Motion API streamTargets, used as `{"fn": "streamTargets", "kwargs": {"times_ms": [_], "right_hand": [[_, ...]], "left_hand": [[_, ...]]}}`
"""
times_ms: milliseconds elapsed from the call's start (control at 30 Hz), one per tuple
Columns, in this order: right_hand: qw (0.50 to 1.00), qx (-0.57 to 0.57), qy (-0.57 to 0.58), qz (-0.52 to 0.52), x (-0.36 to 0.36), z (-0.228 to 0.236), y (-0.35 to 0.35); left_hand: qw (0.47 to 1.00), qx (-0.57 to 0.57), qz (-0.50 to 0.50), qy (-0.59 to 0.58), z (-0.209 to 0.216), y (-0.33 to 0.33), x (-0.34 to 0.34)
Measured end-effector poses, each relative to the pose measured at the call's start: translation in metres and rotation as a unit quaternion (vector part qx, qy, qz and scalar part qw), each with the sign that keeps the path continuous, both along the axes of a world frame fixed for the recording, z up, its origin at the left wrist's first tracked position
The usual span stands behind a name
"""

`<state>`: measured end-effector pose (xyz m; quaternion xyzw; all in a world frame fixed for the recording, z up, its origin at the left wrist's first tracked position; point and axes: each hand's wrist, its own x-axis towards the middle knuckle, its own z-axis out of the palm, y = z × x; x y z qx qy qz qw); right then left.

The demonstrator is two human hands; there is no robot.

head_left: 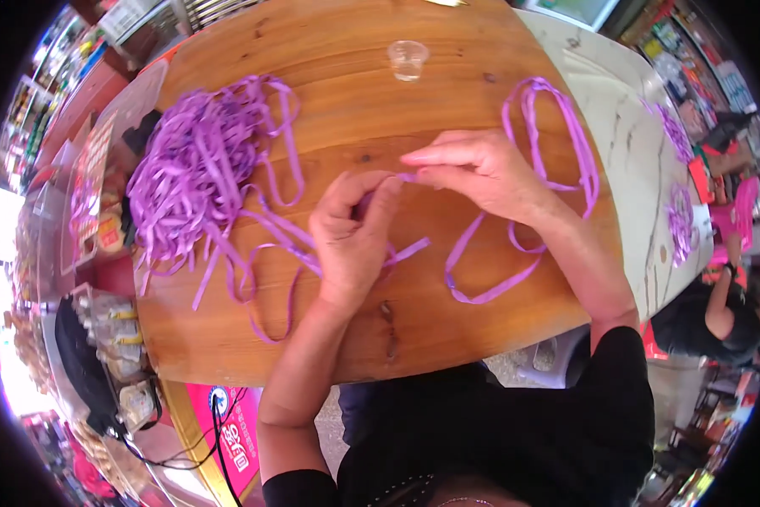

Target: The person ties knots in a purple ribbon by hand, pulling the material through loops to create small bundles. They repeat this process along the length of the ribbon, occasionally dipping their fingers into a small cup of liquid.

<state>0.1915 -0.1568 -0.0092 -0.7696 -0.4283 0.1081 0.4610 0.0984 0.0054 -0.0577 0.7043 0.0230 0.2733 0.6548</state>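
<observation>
wooden table (pixel 337 110): i see left hand (pixel 351 235) curled, pinching purple ribbon (pixel 408 177) above it; right hand (pixel 485 169) near-flat, fingertips meeting ribbon, grip unclear. tugging could tangle loose tails (pixel 283 228) with the ribbon pile (pixel 196 169).

One tangled heap of flat purple ribbon (pixel 181 169), one clear plastic cup (pixel 408 62), two bare hands (pixel 350 245).

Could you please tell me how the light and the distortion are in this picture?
Head view: white glare washes out part of the left rim; head view: fisheye bends the wooden table edges, and the corners go black; head view: the purple ribbon pile reads clearly, but the ribbon at the left hand's fingertips shows too small for detail.
</observation>
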Motion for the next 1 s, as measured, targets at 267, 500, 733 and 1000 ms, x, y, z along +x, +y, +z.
{"fn": "streamTargets", "kwargs": {"times_ms": [267, 500, 733, 1000], "right_hand": [[0.981, 0.049, -0.187, -0.031, -0.013, -0.02, -0.007], [0.955, -0.002, -0.287, -0.075, -0.027, -0.02, -0.01], [0.968, 0.032, -0.235, -0.078, -0.024, -0.029, -0.016], [0.996, 0.087, 0.005, 0.003, -0.026, -0.017, -0.03]], "left_hand": [[0.995, 0.088, 0.019, 0.028, 0.009, -0.007, 0.001], [0.996, 0.065, 0.021, 0.061, 0.007, -0.007, -0.005], [0.984, 0.18, 0.014, -0.005, 0.005, -0.006, -0.007], [0.987, -0.102, -0.03, 0.123, 0.006, -0.009, -0.006]]}}
